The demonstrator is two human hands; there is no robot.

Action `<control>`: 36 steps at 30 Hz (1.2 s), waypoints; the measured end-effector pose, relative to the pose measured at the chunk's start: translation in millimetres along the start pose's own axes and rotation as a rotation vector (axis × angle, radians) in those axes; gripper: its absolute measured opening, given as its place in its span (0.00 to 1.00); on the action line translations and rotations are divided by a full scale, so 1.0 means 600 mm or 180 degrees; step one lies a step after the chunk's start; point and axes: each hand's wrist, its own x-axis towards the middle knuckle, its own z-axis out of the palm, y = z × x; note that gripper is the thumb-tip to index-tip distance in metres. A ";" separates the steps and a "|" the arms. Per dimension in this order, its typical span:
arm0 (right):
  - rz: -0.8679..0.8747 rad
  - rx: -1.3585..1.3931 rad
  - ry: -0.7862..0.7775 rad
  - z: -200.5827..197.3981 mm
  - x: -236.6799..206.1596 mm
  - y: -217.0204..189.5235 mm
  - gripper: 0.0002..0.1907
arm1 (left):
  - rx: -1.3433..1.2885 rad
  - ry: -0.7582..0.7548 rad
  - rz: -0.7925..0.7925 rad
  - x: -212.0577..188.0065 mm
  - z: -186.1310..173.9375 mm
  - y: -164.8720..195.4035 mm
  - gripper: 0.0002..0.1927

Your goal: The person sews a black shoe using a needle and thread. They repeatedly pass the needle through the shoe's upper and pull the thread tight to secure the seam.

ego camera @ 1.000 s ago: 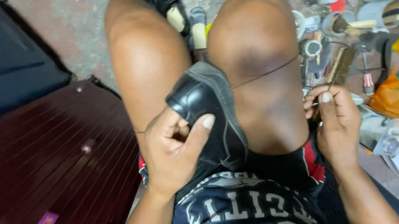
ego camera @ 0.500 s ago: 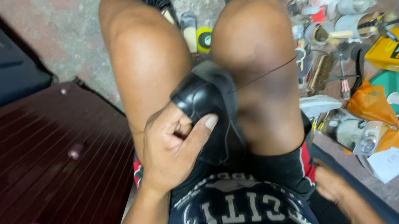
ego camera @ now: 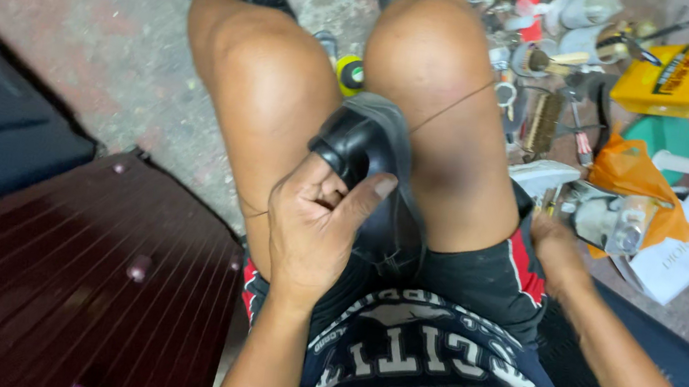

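Shoe (ego camera: 368, 148), black, stays wedged between the person's knees in the head view, its thread (ego camera: 453, 108) running taut across the right knee. The left hand (ego camera: 318, 226) still grasps the shoe's heel. The right hand (ego camera: 555, 248) has dropped from beside the knee to the right, down by the cluttered floor (ego camera: 74, 25) near an orange bag (ego camera: 631, 174); I cannot tell whether it grips anything. Stitching looks paused.
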 end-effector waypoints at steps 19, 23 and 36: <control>-0.4062 -0.1153 -0.0558 0.054 -0.236 -0.436 0.19 | -0.1386 -0.0563 -0.0234 -0.009 0.043 -0.062 0.16; -0.4233 -0.1211 -0.0631 0.049 -0.213 -0.446 0.22 | -0.1224 -0.0426 -0.0310 -0.004 0.058 -0.059 0.15; -0.4339 -0.1985 -0.0306 0.051 -0.225 -0.488 0.18 | -0.0712 -0.0005 -0.0308 -0.002 0.060 -0.067 0.15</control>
